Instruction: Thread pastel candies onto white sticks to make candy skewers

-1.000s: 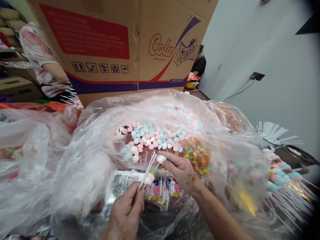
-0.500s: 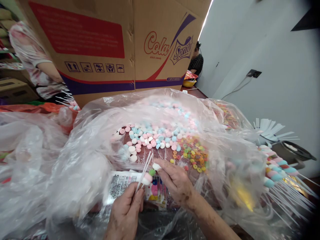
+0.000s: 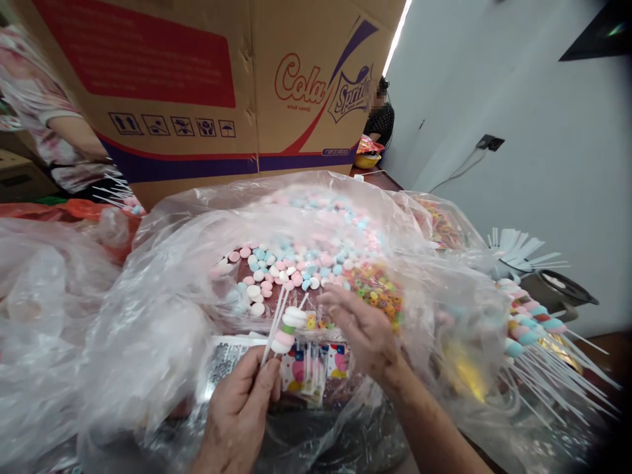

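Here, left hand (image 3: pixel 241 401) grips white sticks (image 3: pixel 274 322)

They rise from its closed grip, one threaded through a white, green and pink candy stack (image 3: pixel 285 334) above printed packets (image 3: pixel 294 375). The right hand (image 3: pixel 364 329), blurred, hangs open near the multicoloured ring candies (image 3: pixel 380 291).

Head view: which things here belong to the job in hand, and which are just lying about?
In the job, it seems:
Left hand, gripping sticks and a stack of threaded sweets
Right hand, open near the stack
Loose sweets
Rings
Filled skewers

Probably just about:
Box
Jug
Yellow bowl
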`<state>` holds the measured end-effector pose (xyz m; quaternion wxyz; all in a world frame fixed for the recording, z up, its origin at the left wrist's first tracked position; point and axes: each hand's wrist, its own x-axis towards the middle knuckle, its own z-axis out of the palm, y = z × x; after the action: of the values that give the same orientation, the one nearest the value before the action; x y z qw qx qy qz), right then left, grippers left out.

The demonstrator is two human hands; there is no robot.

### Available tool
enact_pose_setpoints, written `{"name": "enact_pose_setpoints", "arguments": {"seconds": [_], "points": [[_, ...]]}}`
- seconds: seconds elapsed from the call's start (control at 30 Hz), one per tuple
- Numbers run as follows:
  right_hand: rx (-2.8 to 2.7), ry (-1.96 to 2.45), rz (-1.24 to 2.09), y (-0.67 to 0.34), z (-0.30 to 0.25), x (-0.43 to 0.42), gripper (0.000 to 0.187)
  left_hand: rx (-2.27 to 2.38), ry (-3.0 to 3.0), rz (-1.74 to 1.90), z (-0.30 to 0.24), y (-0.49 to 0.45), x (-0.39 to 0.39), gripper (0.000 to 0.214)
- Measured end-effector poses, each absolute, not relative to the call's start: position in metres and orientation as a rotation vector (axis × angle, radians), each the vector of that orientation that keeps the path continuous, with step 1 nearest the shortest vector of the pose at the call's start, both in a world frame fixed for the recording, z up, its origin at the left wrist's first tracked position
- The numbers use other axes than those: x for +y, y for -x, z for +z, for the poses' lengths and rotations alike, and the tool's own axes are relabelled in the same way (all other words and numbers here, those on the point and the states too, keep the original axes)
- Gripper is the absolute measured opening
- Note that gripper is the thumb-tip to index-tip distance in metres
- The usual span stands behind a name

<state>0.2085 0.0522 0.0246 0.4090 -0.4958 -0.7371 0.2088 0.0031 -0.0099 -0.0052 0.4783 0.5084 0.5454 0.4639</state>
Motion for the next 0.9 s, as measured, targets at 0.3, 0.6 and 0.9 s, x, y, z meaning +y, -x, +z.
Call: {"name": "enact_pose_setpoints", "arguments": {"seconds": [0.3,0.6,0.9], "points": [[-2.364,2.019,-0.115,-0.233,0.004,0.074,0.022,1.293,-1.251,1.08,-0.016,0.001,-0.015,0.034],[-2.227,2.064,-0.079,-0.232,0.001,0.074,0.019,1.287,-1.269,1.031,-0.019,0.006,-0.015,0.036],[-2.253,1.836,-0.014,-0.233,-0.009,0.086,0.019,1.294,-1.241,1.03,-0.021,0.002,-0.018,0.035]]}}
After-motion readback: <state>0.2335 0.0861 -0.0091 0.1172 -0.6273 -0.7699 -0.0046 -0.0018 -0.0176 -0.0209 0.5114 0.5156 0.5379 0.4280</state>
